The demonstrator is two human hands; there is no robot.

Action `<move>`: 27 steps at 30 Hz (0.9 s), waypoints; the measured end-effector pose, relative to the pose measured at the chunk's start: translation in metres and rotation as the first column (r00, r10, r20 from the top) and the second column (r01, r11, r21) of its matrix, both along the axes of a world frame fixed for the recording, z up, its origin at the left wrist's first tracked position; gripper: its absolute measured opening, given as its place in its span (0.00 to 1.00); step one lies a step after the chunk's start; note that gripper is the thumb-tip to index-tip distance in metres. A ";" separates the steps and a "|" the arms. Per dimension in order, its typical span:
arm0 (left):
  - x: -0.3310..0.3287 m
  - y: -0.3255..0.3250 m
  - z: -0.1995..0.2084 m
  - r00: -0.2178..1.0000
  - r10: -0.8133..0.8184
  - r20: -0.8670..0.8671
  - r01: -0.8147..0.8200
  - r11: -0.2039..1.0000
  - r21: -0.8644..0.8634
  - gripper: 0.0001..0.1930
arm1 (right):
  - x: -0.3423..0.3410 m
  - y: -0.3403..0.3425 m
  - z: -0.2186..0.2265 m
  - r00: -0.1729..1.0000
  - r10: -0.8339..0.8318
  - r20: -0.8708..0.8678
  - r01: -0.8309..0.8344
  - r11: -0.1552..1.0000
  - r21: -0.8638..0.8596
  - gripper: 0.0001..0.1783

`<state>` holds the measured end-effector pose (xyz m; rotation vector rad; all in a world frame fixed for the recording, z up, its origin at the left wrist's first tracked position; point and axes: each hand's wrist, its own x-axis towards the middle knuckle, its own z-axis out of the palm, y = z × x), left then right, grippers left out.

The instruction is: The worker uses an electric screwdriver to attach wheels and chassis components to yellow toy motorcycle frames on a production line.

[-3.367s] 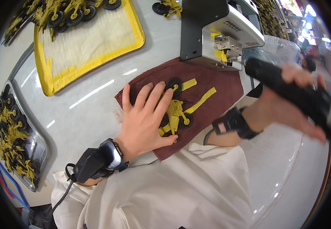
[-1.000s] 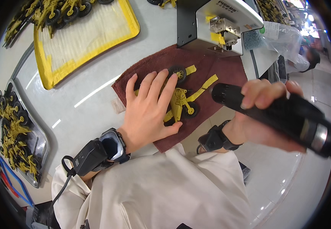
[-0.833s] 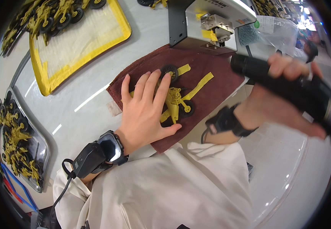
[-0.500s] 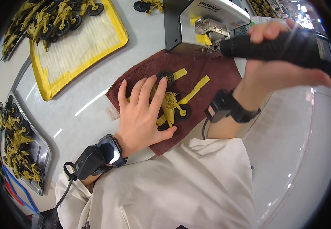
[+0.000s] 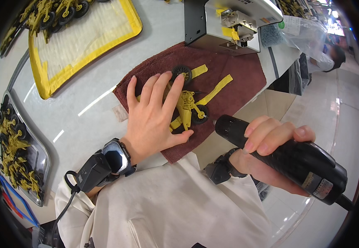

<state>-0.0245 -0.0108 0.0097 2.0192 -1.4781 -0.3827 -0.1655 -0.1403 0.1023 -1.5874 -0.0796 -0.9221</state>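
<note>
A yellow toy motorcycle [image 5: 185, 108] with black wheels lies on a maroon cloth [image 5: 239, 84], beside yellow tape strips [image 5: 216, 89]. Across it spreads my left hand [image 5: 148, 108], fingers stretched, the thumb by its lower end and a fingertip at the upper wheel. The palm hides part of the toy. My right hand [image 5: 275, 142] is closed around a black electric screwdriver [image 5: 307, 159], held to the right of the cloth. Its tip points left at the toy's lower wheel, where a small shiny spot shows; a gap seems to separate them.
Behind the cloth stands a silver and black screw feeder [image 5: 217, 38]. A yellow-edged tray [image 5: 91, 72] at the far left and a metal tray [image 5: 43, 165] at the left carry more toy motorcycles. Plastic bags [image 5: 307, 35] and a person [image 5: 332, 58] are at the far right.
My right hand has brought the screwdriver from the screw feeder down and nearer, beside the cloth. My left hand keeps its place on the toy motorcycle. The view has shifted slightly.
</note>
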 end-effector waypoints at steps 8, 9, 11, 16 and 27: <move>-0.002 -0.001 -0.002 1.000 0.002 -0.010 -0.002 1.000 -0.001 0.54 | 0.005 0.008 -0.017 0.990 -0.135 0.037 0.129 0.984 0.120 0.51; -0.001 -0.001 -0.002 1.000 0.005 -0.007 -0.005 1.000 -0.001 0.54 | 0.005 0.005 -0.018 0.991 -0.131 0.035 0.125 0.984 0.123 0.51; 0.000 0.000 -0.002 1.000 0.014 -0.005 -0.013 1.000 0.002 0.54 | 0.005 -0.003 -0.022 0.999 0.007 0.039 -0.009 0.999 0.049 0.51; 0.002 -0.002 -0.003 1.000 -0.002 0.013 0.002 1.000 0.003 0.54 | 0.010 -0.004 -0.023 0.998 0.057 -0.028 -0.058 0.997 -0.044 0.49; 0.002 -0.001 -0.001 1.000 0.002 -0.023 -0.002 1.000 0.006 0.52 | 0.047 -0.084 0.046 0.983 -0.120 0.136 0.117 0.993 0.028 0.60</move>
